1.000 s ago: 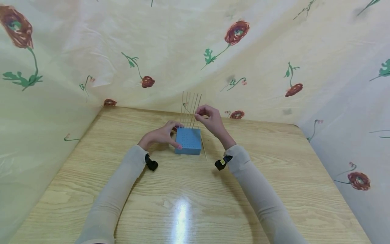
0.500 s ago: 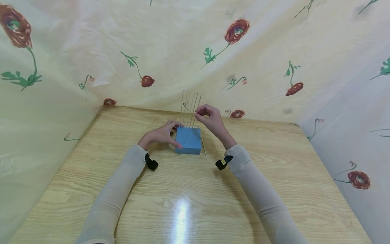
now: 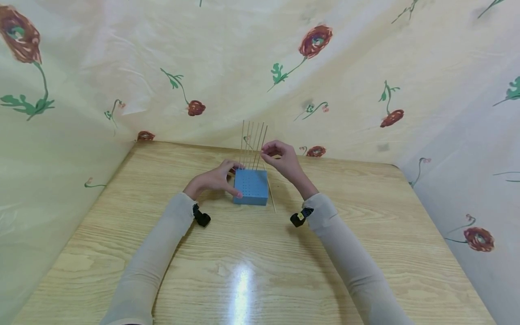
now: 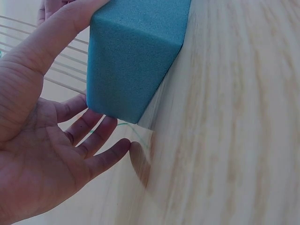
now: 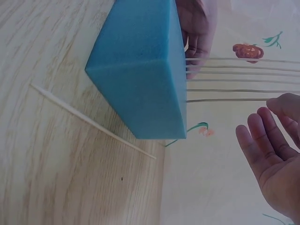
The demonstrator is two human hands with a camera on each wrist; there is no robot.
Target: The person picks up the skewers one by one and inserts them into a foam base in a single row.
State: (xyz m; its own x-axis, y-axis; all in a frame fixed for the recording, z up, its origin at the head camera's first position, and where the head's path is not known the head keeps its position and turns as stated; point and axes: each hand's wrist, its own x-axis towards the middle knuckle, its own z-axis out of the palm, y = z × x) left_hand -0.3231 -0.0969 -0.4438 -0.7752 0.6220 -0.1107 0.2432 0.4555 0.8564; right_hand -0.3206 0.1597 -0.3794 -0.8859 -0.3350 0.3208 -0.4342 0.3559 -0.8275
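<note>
A blue foam block (image 3: 250,185), pierced with rows of small holes, sits on the wooden table. Along its far edge several thin wooden skewers (image 3: 249,142) stand roughly upright; the rightmost tilts to the right. My left hand (image 3: 215,179) grips the block from the left, thumb at the near edge and fingertips at the far side. My right hand (image 3: 284,160) is beside the rightmost skewer (image 5: 225,100), its thumb and index fingertips close together at the shaft. In the right wrist view the thumb covers part of that skewer, and the other fingers are spread loosely.
Another skewer (image 5: 96,124) lies on the table along the block's right side. The wooden table (image 3: 195,280) ends at the back against a flower-printed sheet (image 3: 235,58), which also hangs at both sides.
My right hand has shifted slightly right, away from the rightmost skewer, whose top has swung a little left. My left hand and the block have stayed put.
</note>
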